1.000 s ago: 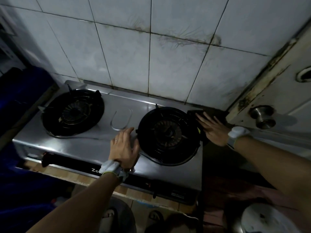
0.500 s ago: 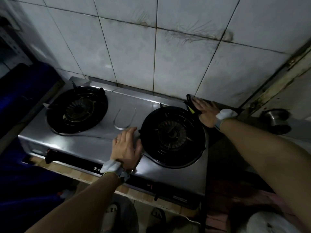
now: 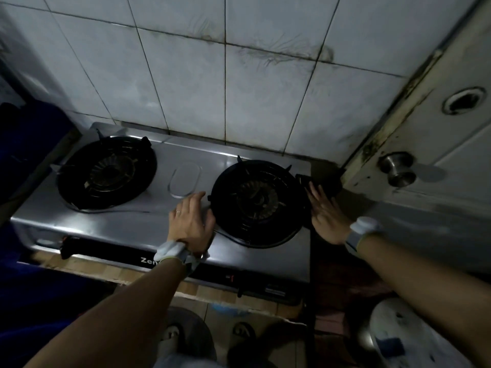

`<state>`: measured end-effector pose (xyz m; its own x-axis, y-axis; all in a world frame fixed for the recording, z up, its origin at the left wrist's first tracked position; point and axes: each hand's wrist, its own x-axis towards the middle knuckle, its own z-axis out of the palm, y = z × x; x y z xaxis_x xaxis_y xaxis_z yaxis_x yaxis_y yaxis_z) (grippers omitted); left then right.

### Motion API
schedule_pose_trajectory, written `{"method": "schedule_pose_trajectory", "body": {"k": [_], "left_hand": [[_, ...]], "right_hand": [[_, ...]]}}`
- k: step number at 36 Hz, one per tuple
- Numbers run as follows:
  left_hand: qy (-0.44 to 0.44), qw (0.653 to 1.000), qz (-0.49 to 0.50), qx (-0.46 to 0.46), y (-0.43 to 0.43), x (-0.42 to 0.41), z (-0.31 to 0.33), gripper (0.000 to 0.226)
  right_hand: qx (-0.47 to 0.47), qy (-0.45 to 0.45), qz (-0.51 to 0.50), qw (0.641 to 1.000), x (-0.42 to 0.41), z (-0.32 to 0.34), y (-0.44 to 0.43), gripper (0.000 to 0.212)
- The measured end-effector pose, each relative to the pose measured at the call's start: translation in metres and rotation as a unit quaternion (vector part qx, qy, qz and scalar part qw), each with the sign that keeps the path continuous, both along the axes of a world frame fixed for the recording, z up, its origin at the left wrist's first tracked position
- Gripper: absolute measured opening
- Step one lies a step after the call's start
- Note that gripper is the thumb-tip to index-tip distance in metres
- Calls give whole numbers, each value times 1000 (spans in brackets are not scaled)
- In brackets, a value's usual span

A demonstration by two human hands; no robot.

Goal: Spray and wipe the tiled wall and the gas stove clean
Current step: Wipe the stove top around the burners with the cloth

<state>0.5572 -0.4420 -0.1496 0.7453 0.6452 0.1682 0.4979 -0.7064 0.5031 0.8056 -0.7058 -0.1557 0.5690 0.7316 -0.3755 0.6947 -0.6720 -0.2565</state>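
Find the gas stove (image 3: 132, 224) across the middle, backed at 12 o'clock by the streaked tiled wall (image 3: 186, 88), with the left hand (image 3: 191, 221) laid flat, fingers straight and close together, on the steel at 9 o'clock of the right burner (image 3: 257, 203). Note the right hand (image 3: 328, 216) at 3 o'clock of that burner, fingers straight, tips on a dark cloth or pad (image 3: 305, 179) at the stove's right edge. Expect a soft, light pad on hard steel that looks slick: press flat across its middle rather than pinching an edge.
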Motion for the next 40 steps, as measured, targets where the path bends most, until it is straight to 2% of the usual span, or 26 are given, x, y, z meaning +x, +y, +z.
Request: {"method": "schedule_pose_trajectory", "body": {"k": [7,9,12,16,19,24,28,33,36,40], "left_hand": [[-1,1000,-7,4,-2,-3,2,58],[-4,1000,-12,4,-5,-6,2,56],[-4,1000,-7,6,-4,-6,0,54],[-2,1000,-11,7,-5,-5,0,54],[-1,1000,-14,7,-4,-7,-1,54],[-15,1000,-9,-11,-4,-8,1,54],[-15,1000,-3,-10,-4,-8,1,50],[-1,1000,-6,-5,-4,-7,1,56],[-2,1000,-3,-3,-3,-7,0,53],[-5,1000,-13,4,-3,-6,-1,49]], "right_hand": [[-19,-1,-88,996,-72,3,-8,64],[-48,-29,-81,995,-99,3,-14,66],[-52,-104,-55,992,-131,-1,-14,86],[-9,-107,-112,988,-178,4,-4,75],[10,-106,-79,991,-202,-2,-4,68],[34,-88,-1,996,-189,-2,-23,79],[37,-81,-102,991,-169,2,-18,89],[28,-85,-250,964,-166,-10,17,77],[-1,-110,-223,969,-178,-24,16,82],[-12,-139,-109,984,-175,-42,-7,80]]}}
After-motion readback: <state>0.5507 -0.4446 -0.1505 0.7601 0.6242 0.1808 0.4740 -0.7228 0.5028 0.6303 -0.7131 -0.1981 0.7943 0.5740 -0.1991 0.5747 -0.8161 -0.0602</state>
